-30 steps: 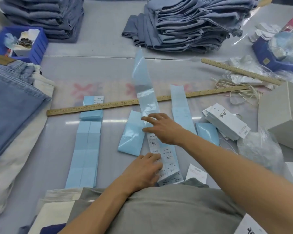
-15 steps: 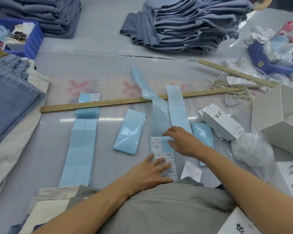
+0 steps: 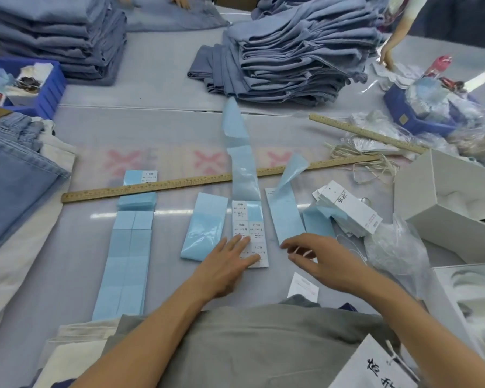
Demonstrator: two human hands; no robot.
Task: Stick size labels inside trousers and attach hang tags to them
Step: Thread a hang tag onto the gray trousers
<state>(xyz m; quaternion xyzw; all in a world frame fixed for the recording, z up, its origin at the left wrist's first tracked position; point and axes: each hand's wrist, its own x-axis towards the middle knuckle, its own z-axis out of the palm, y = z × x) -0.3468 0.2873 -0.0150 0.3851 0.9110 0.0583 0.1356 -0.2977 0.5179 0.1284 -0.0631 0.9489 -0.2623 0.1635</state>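
A light-blue backing strip with white size labels (image 3: 249, 219) lies mid-table, its peeled tail curling up over a ruler. My left hand (image 3: 226, 263) presses flat on the strip's near end, fingers straight. My right hand (image 3: 321, 260) hovers just right of the strip with curled fingers, pinching what looks like a small white size label (image 3: 303, 252). Grey trousers (image 3: 263, 345) lie at the near edge under my arms. A stack of white hang tags (image 3: 350, 210) sits to the right. Another hang tag (image 3: 375, 368) lies at the bottom right.
Empty blue backing strips (image 3: 123, 261) lie left and right of the label strip. Two wooden rulers (image 3: 151, 189) cross the table. Piles of blue trousers (image 3: 291, 51) stand at the back, with blue bins (image 3: 39, 88) either side. A white box (image 3: 445, 205), plastic bag and strings lie right.
My right hand has left the label strip and pulled right and toward me. The strip's blue tail has lifted up again. My left hand stays pressed on the strip.
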